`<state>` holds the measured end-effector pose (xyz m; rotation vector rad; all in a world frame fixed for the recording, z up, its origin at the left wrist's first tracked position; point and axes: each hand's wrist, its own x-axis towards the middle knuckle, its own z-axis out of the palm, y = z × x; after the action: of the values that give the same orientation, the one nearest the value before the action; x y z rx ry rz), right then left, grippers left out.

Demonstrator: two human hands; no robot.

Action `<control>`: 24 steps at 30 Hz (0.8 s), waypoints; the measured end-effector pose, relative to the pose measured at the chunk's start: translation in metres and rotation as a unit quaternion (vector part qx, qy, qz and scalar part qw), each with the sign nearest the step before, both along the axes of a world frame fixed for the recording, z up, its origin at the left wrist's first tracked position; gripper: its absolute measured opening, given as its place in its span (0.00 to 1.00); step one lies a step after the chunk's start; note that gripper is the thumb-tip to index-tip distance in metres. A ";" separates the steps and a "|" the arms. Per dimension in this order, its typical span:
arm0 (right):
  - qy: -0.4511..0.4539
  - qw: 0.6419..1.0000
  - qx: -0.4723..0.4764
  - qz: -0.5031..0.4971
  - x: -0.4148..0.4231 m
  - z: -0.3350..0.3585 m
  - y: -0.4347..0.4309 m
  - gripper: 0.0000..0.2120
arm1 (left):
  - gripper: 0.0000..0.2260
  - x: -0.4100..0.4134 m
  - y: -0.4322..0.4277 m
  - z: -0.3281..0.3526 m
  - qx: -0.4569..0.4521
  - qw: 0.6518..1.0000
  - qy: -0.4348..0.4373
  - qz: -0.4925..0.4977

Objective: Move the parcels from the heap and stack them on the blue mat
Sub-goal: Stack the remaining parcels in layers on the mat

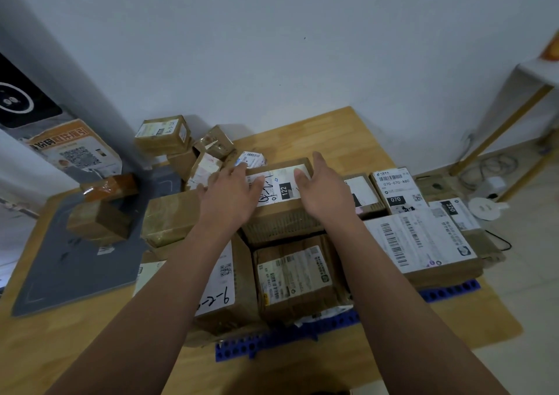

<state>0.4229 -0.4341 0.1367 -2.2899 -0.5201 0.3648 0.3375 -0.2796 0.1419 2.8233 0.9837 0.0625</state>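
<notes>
Parcels in brown cardboard cover the blue mat (272, 341), which lies along the near edge of the wooden surface (90, 349) toward its right side. On top of this stack sits the parcel marked 122 (281, 213), set back from the near edge, roughly midway across the surface.

The left hand (233, 195) rests on that parcel's left top edge, fingers (242, 169) straight and slightly spread. The right hand (323, 195) lies against its right side, fingers straight and close together, thumb on the white label. Neither hand curls round the box.

Below it, at the mat's near edge, stand a box with a handwritten label (223, 282) and a taped parcel (298, 276); a wide flat parcel (423, 243) fills the right end.

The heap (163, 134) sits by the far edge, toward the far left corner. A grey mat (78, 267) on the left side carries two small boxes (99, 222).
</notes>
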 end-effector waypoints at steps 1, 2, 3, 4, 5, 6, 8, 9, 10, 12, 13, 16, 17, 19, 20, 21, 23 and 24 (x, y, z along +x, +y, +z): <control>-0.010 1.000 0.005 0.001 -0.001 0.000 0.000 0.29 | 0.27 0.000 0.000 0.001 0.002 1.000 -0.004 0.001; -0.023 1.000 0.010 0.004 -0.003 0.001 0.000 0.29 | 0.27 0.001 -0.001 0.001 0.006 1.000 -0.007 -0.001; -0.034 0.999 0.015 0.008 -0.004 0.001 0.000 0.29 | 0.27 0.002 -0.002 0.002 0.013 1.000 -0.013 -0.009; -0.045 0.999 0.020 0.013 -0.006 0.001 0.000 0.29 | 0.27 0.002 -0.005 0.003 0.022 0.999 -0.021 -0.021; -0.052 0.998 0.022 0.019 -0.008 0.001 -0.001 0.28 | 0.27 0.003 -0.008 0.004 0.030 0.999 -0.030 -0.034; -0.058 0.998 0.022 0.025 -0.010 0.000 -0.001 0.28 | 0.27 0.003 -0.012 0.005 0.034 0.998 -0.036 -0.045; -0.069 0.997 0.020 0.032 -0.012 0.001 -0.002 0.28 | 0.27 0.004 -0.017 0.007 0.035 0.997 -0.039 -0.057; -0.075 0.997 0.018 0.032 -0.013 0.001 -0.002 0.28 | 0.26 0.005 -0.019 0.009 0.032 0.997 -0.038 -0.057; -0.081 0.996 0.014 0.032 -0.013 0.003 -0.002 0.27 | 0.26 0.005 -0.020 0.010 0.027 0.998 -0.037 -0.054; -0.094 0.995 0.002 0.034 -0.016 0.005 -0.002 0.26 | 0.26 0.005 -0.022 0.012 0.024 0.998 -0.036 -0.052; -0.103 0.994 -0.004 0.036 -0.018 0.006 -0.001 0.26 | 0.26 0.005 -0.024 0.012 0.024 0.998 -0.037 -0.055; -0.140 0.989 -0.012 0.042 -0.024 0.007 0.005 0.25 | 0.25 0.008 -0.025 0.013 0.017 0.996 -0.045 -0.074; -0.148 0.988 -0.014 0.040 -0.025 0.007 0.007 0.24 | 0.25 0.009 -0.025 0.013 0.014 0.996 -0.044 -0.077; -0.152 0.988 -0.015 0.038 -0.024 0.009 0.010 0.24 | 0.25 0.011 -0.023 0.015 0.010 0.997 -0.037 -0.072; -0.155 0.987 -0.016 0.035 -0.023 0.011 0.010 0.24 | 0.24 0.012 -0.021 0.017 0.005 0.997 -0.040 -0.070; -0.162 0.986 -0.016 0.033 -0.021 0.014 0.011 0.23 | 0.24 0.013 -0.018 0.017 0.001 0.996 -0.047 -0.071; -0.182 0.982 -0.028 0.044 -0.018 0.017 0.016 0.23 | 0.24 0.013 -0.012 0.018 -0.002 0.995 -0.066 -0.078; -0.192 0.979 -0.037 0.053 -0.017 0.018 0.020 0.23 | 0.24 0.013 -0.009 0.019 -0.003 0.994 -0.074 -0.078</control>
<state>0.4059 -0.4143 0.1547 -2.4220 -0.8371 -0.0131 0.3500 -0.2884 0.1607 2.8309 0.7287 0.2452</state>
